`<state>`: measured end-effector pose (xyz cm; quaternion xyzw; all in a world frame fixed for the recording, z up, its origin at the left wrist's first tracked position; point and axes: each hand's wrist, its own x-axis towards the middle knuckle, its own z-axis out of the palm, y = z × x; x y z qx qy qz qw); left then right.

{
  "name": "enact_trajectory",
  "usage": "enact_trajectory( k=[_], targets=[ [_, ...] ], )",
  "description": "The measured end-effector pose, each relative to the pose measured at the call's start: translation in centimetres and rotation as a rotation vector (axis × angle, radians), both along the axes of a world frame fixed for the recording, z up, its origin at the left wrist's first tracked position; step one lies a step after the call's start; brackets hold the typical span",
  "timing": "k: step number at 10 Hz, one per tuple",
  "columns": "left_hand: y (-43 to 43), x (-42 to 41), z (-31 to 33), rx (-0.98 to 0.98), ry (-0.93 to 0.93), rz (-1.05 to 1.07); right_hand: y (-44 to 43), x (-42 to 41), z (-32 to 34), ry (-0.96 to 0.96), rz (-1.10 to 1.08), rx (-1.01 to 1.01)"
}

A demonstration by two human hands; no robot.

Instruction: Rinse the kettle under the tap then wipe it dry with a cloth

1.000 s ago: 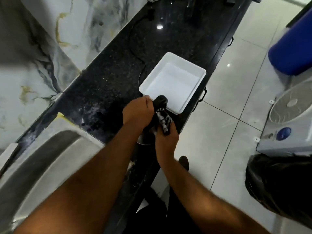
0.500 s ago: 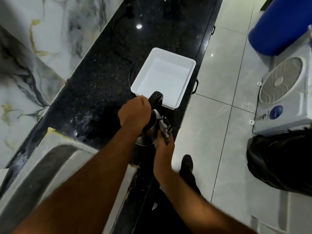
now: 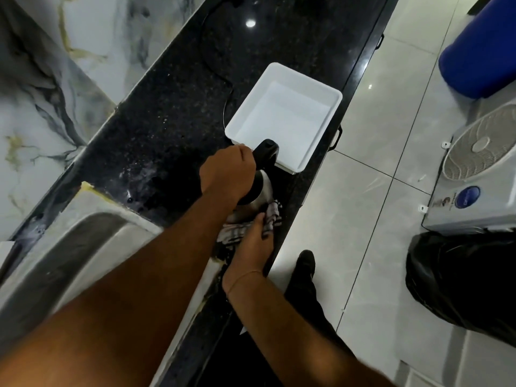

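Note:
The steel kettle (image 3: 262, 191) with a black handle (image 3: 266, 153) stands on the black granite counter (image 3: 173, 113), near its front edge. My left hand (image 3: 227, 175) is closed over the kettle's top and handle and hides most of the body. My right hand (image 3: 251, 241) presses a black-and-white checked cloth (image 3: 269, 216) against the kettle's lower side. The tap is out of view.
A white plastic tray (image 3: 282, 118) lies just beyond the kettle with a black cord (image 3: 220, 71) behind it. The steel sink (image 3: 55, 263) is at the left. On the floor to the right are an air cooler (image 3: 474, 169), a blue drum (image 3: 480, 51) and a black bag (image 3: 463, 283).
My right hand has slid the cloth down from the handle area to the kettle's lower side. My left hand keeps its hold on the top.

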<state>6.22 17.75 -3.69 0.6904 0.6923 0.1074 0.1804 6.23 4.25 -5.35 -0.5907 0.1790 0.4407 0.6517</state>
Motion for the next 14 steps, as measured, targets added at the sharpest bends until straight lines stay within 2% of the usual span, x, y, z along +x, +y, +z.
enact_trajectory(
  k=[1,2,3,4,5,6,7,8,9,10,11,12,13,14],
  targets=[
    [0.2,0.0,0.1,-0.009,-0.008,-0.003,1.8,0.5,2.9,-0.089,0.094,0.093],
    [0.3,-0.1,0.2,-0.032,-0.022,-0.001,5.8,3.2,4.3,-0.306,0.112,0.251],
    [0.2,0.1,0.4,-0.024,-0.032,-0.003,7.9,5.8,2.5,-0.228,0.114,0.157],
    [0.0,0.1,0.2,-0.004,-0.018,0.012,5.4,6.5,-0.5,-0.170,0.232,0.029],
    [0.0,0.1,0.1,0.012,-0.031,0.026,2.2,5.9,-1.4,-0.219,0.316,0.042],
    [0.0,0.0,0.4,0.015,-0.064,0.025,-0.7,7.0,0.5,-0.266,0.511,0.078],
    [-0.1,0.0,0.5,0.016,-0.061,0.040,-0.5,12.0,2.0,-0.280,0.657,0.105],
    [0.0,0.1,0.7,0.004,-0.044,0.052,4.9,17.6,3.2,-0.427,0.656,0.033],
    [-0.1,0.4,1.0,-0.042,-0.024,0.076,13.1,21.2,2.8,-0.648,0.838,-0.018],
    [-0.3,0.4,1.2,-0.084,-0.013,0.090,20.1,22.2,0.9,-1.001,1.161,-0.124],
    [-0.5,0.4,1.8,-0.146,-0.021,0.120,23.8,21.0,-1.0,-1.128,1.365,-0.173],
    [-1.0,0.5,2.6,-0.175,-0.001,0.186,24.3,18.7,-2.8,-1.110,1.665,-0.177],
    [-1.6,0.8,3.2,-0.105,0.024,0.284,23.8,17.3,-4.0,-1.118,1.873,-0.244],
    [-2.0,1.1,3.3,0.034,0.037,0.444,24.1,17.5,-3.5,-1.020,1.800,-0.181]
  ],
)
